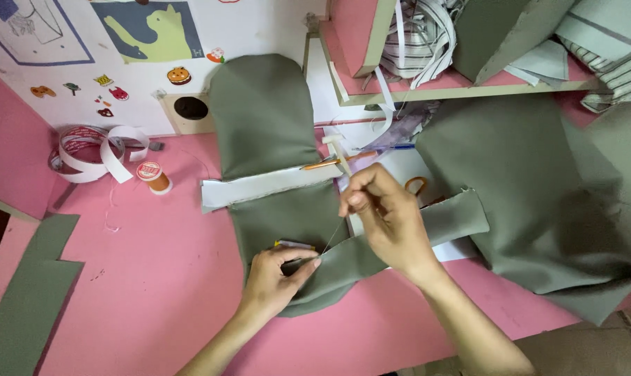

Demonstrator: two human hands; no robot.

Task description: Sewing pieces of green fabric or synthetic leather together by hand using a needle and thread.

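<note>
A long olive-green fabric piece (263, 118) lies on the pink table (155, 278), crossed by a white strip (260, 186). My left hand (277, 275) pinches a folded green strip (448, 221) against the lower end of the fabric. Above it, my right hand (388, 219) is raised with fingertips pinched on a needle, and a thin thread (333, 235) runs taut from it down to the spot under my left fingers.
An orange thread spool (153, 177) and coils of white tape (96, 152) sit at the left. Orange-handled scissors (416, 184) and pens (361, 154) lie behind my right hand. More green fabric (538, 188) is heaped at the right; a pink shelf (455, 80) holds striped cloth.
</note>
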